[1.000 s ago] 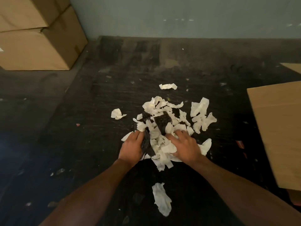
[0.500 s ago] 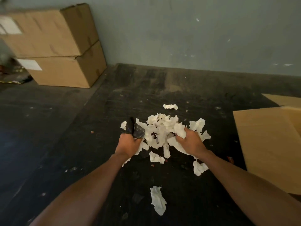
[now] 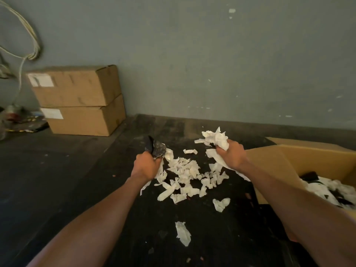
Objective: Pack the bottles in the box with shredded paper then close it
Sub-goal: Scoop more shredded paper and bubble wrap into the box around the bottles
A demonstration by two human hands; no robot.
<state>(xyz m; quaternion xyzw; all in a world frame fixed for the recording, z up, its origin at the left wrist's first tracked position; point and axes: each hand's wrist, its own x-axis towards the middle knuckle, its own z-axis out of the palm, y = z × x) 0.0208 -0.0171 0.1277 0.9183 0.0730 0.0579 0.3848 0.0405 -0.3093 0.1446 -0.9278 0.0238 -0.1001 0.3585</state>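
Observation:
A heap of white shredded paper (image 3: 185,177) lies on the dark floor in the middle. My left hand (image 3: 146,166) is raised above its left side, closed on dark and white scraps. My right hand (image 3: 230,156) is lifted higher on the right, gripping a bunch of white shredded paper that sticks up and hangs below the fist. The open cardboard box (image 3: 316,160) stands at the right, its flap behind my right forearm. White paper and dark shapes show inside the box; no bottle can be made out.
Two closed cardboard boxes (image 3: 81,101) are stacked against the grey wall at the back left, with cables and clutter (image 3: 17,116) beside them. Loose paper scraps (image 3: 183,233) lie on the floor near me.
Both hands have risen off the pile with handfuls of paper. The right hand has moved up and right toward the box. The view has tilted up, and the box's inside now shows.

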